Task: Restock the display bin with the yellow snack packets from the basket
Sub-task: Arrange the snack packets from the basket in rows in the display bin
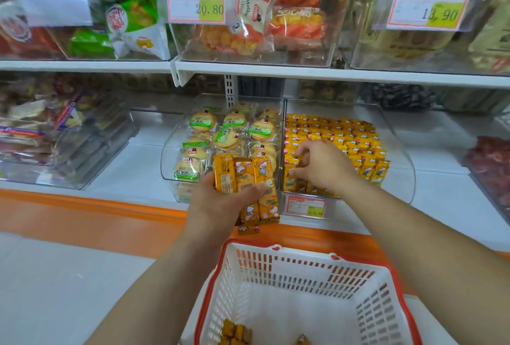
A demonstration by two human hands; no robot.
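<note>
Sitting lowest, the white slotted plastic basket with a red rim holds a few glossy yellow snack packets. The clear curved plastic display bin above is packed with them. The left hand grips a bundle of oblong packets; the right hand, fingers curled, pinches one inside the bin.

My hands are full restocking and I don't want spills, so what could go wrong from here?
1. The left hand holds a fanned bundle of yellow packets; the lowest packet hangs below the grip and could slip, maybe missing the basket.
2. The right hand pinches a single packet at the front of the display bin, where rows look tightly packed; pushing it in may topple neighbours.
3. The bundle sits before the biscuit bin, so a stray packet could land there.
</note>
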